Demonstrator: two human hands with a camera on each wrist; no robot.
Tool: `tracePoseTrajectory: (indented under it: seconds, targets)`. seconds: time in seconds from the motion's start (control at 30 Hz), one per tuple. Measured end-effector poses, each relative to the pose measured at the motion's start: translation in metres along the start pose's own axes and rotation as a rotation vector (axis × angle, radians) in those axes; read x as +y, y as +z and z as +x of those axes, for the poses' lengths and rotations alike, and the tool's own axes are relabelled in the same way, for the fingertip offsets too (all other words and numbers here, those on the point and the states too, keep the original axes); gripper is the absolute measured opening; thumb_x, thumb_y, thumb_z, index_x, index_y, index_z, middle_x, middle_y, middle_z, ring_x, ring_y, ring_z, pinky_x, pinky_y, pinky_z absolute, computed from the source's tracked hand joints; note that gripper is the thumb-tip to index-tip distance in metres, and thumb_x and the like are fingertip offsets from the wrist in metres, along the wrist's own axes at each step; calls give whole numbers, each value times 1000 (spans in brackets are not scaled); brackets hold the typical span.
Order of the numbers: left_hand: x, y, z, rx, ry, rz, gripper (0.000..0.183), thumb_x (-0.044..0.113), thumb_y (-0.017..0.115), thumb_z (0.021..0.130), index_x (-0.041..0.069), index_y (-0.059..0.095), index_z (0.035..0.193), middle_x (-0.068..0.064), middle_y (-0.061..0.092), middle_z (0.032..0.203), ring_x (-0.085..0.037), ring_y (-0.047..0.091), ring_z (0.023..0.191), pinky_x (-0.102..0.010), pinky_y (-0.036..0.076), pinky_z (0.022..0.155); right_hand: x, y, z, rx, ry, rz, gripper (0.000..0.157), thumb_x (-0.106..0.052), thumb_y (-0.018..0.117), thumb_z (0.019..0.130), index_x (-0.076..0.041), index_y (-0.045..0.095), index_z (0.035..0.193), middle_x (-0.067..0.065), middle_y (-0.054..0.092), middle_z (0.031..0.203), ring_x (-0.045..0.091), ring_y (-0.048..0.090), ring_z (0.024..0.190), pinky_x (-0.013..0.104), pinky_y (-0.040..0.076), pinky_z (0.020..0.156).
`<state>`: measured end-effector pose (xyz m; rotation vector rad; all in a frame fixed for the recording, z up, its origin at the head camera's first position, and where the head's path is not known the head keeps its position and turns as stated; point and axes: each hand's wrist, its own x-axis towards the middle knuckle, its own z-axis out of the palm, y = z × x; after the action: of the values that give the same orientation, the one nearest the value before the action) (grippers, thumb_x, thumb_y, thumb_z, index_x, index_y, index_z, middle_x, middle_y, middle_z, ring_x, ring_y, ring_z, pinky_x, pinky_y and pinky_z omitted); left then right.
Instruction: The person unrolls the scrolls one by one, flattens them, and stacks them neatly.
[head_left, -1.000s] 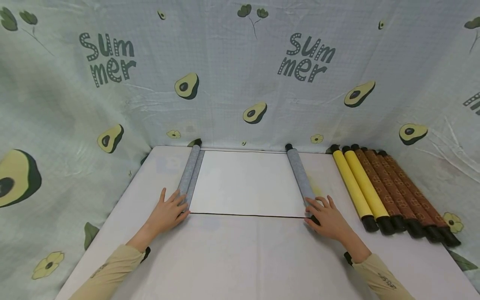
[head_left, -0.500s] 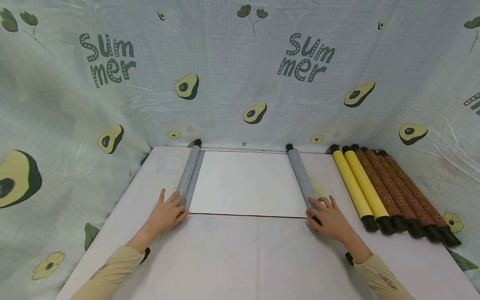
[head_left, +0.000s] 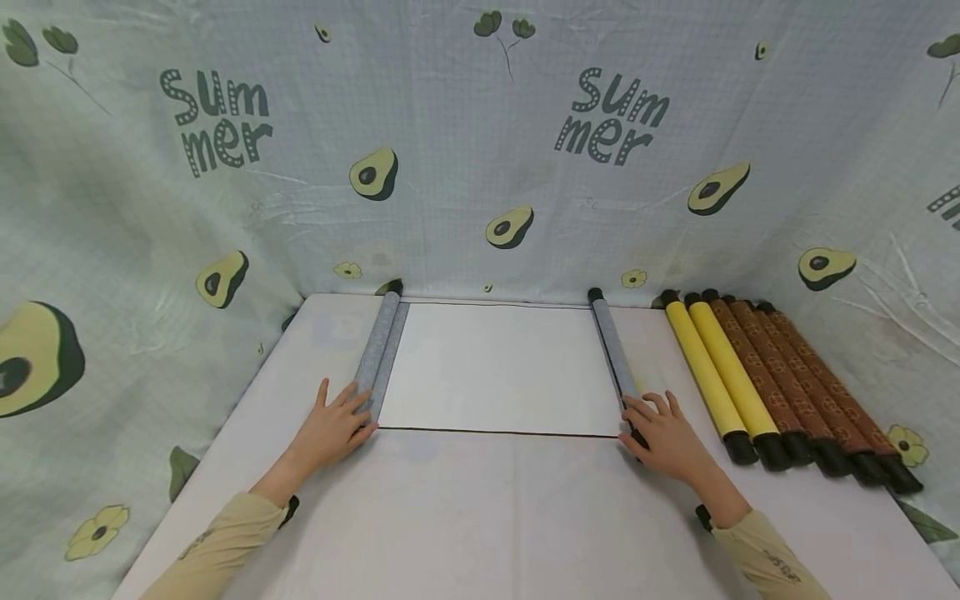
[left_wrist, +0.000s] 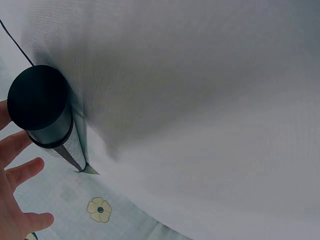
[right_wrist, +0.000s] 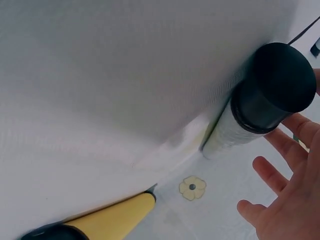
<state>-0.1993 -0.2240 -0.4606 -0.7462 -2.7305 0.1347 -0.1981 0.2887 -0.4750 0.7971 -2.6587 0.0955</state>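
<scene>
A partly unrolled hanging scroll lies across the far part of the table, its white sheet (head_left: 502,367) flat between two rollers. My left hand (head_left: 335,429) rests on the near end of the left grey roller (head_left: 377,342), with its fingers spread. On the near end of the right grey roller (head_left: 613,346) lie the fingers of my right hand (head_left: 663,437). The left wrist view shows the left roller's black end cap (left_wrist: 39,100) beside the spread fingers. Another black end cap (right_wrist: 282,80) touches the right hand's fingers in the right wrist view, some of them standing apart from it.
At the right of the white table (head_left: 465,517) lie two yellow scrolls (head_left: 708,367) and several brown patterned scrolls (head_left: 813,379), side by side with black end caps. A hanging cloth (head_left: 450,108) printed with avocados surrounds the table's back and sides.
The right roller has moved to the right, and my right hand with it, so a little more white sheet shows. My left hand and the left roller have stayed in place.
</scene>
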Motion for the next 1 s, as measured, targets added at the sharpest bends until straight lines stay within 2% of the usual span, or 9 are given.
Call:
tracePoseTrajectory:
  seconds: [0.23, 0.43, 0.57, 0.77, 1.0]
  targets:
    - [-1, -3, -1, 17, 9, -33, 19, 32, 58, 84, 16, 65, 78, -10, 59, 117, -34, 47, 117, -66, 24, 95, 6, -3, -5, -15, 18, -26, 23, -28, 66, 77, -11, 61, 92, 12, 56, 119, 34, 44, 108, 61, 26, 94]
    - [-4, -1, -1, 22, 18, -20, 19, 33, 58, 84, 17, 65, 81, -9, 59, 118, -33, 46, 117, -66, 23, 95, 11, -7, -10, -39, 40, -50, 23, -30, 65, 78, -16, 66, 96, 13, 55, 121, 34, 43, 108, 62, 25, 95]
    - [-4, -1, 0, 22, 21, -12, 20, 35, 57, 84, 16, 66, 87, -9, 59, 118, -33, 46, 118, -66, 23, 95, 14, -9, -14, -49, 61, -52, 18, -29, 65, 77, -18, 66, 92, 13, 53, 122, 34, 43, 108, 62, 24, 95]
    - [-4, 1, -1, 22, 21, -7, 23, 34, 57, 84, 15, 67, 92, -9, 58, 119, -33, 46, 118, -66, 23, 95, 18, -12, -18, -43, 90, -42, 22, -29, 67, 76, -14, 64, 92, 10, 54, 123, 32, 42, 109, 61, 23, 97]
    - [-4, 1, -2, 31, 23, -11, 20, 33, 58, 83, 16, 66, 85, -9, 58, 119, -32, 45, 118, -67, 24, 94, 21, -13, -21, -18, 59, -64, 24, -25, 71, 72, -14, 62, 91, 11, 56, 122, 32, 45, 105, 63, 26, 94]
